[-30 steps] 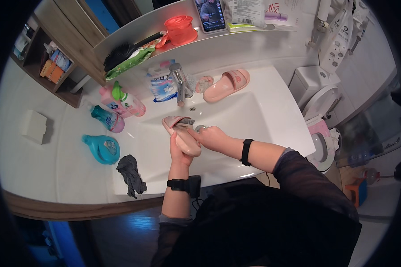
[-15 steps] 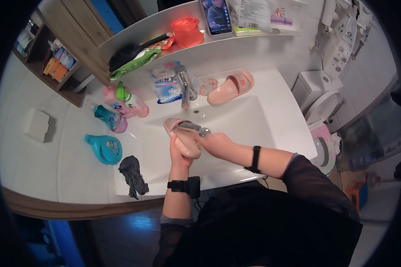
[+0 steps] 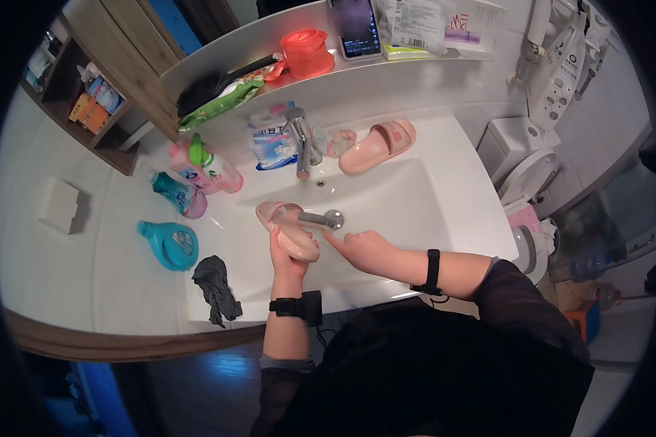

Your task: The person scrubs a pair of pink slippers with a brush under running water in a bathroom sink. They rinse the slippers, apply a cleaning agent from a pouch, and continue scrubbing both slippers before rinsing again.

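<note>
My left hand [image 3: 288, 261] is closed around a pink slide slipper [image 3: 293, 237], held over the white sink [image 3: 415, 200] with its strap end pointing up and left. In my right hand [image 3: 368, 251] is a scrubbing brush with grey bristles [image 3: 318, 219]. The brush head lies at the slipper's right edge, above the round metal drain [image 3: 334, 218]; whether they touch I cannot tell. A second pink slipper [image 3: 372, 151] rests on the sink's back rim, right of the chrome faucet [image 3: 302, 146].
Left of the basin stand a teal bottle [image 3: 171, 244], a pump bottle [image 3: 178, 195] and pink bottles [image 3: 215, 172]. A dark grey cloth [image 3: 216, 290] lies at the front left corner. Along the shelf are a hairbrush [image 3: 204, 91], a red container [image 3: 307, 54] and a phone [image 3: 357, 33].
The slipper has shifted a little left in my left hand. My right hand and the brush have come away from the strap opening, slightly down and right.
</note>
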`<action>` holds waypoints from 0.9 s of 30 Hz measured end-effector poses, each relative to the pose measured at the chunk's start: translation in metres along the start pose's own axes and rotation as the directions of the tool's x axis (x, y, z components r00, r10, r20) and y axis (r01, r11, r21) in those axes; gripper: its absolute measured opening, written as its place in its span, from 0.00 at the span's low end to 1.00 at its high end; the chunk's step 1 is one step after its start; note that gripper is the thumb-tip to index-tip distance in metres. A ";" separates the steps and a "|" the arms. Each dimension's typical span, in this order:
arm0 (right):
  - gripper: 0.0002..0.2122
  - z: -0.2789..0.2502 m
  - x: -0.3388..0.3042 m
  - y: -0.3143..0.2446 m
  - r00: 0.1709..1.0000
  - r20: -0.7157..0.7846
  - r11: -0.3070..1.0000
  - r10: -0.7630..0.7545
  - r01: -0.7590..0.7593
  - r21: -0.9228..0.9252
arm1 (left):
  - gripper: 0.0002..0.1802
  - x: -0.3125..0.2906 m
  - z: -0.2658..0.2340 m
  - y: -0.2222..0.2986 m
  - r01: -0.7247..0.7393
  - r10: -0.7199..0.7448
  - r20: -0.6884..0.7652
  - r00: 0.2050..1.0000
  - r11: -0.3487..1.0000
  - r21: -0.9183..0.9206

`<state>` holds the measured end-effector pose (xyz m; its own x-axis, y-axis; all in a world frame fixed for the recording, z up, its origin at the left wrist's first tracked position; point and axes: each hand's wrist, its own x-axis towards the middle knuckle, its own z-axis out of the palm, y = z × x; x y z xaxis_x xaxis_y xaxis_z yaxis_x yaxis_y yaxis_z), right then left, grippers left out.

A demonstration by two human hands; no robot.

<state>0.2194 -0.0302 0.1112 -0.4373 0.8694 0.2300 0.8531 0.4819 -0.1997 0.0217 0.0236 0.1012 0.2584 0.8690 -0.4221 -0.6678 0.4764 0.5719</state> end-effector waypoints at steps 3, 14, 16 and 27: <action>0.24 0.001 0.003 -0.002 1.000 -0.022 1.000 -0.021 0.021 -0.004 | 0.30 0.000 0.000 -0.007 0.006 0.003 -0.139 0.990 0.998 0.070; 0.25 0.007 0.004 0.004 1.000 0.009 0.999 -0.027 0.027 -0.040 | 0.31 -0.013 0.006 -0.010 0.047 -0.049 0.055 0.997 0.998 0.039; 0.24 0.007 0.004 0.004 0.987 -0.141 0.997 -0.074 0.069 -0.040 | 0.31 -0.012 0.008 -0.019 0.043 -0.046 0.051 0.998 0.998 0.048; 0.25 0.005 -0.001 0.001 0.988 -0.137 0.993 -0.066 0.051 -0.110 | 0.29 -0.015 0.015 -0.012 0.083 -0.081 -0.066 0.995 0.996 0.029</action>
<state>0.2193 -0.0307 0.1064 -0.4496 0.8124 0.3713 0.8558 0.5108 -0.0813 0.0360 0.0068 0.1114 0.2653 0.8168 -0.5123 -0.6236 0.5506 0.5549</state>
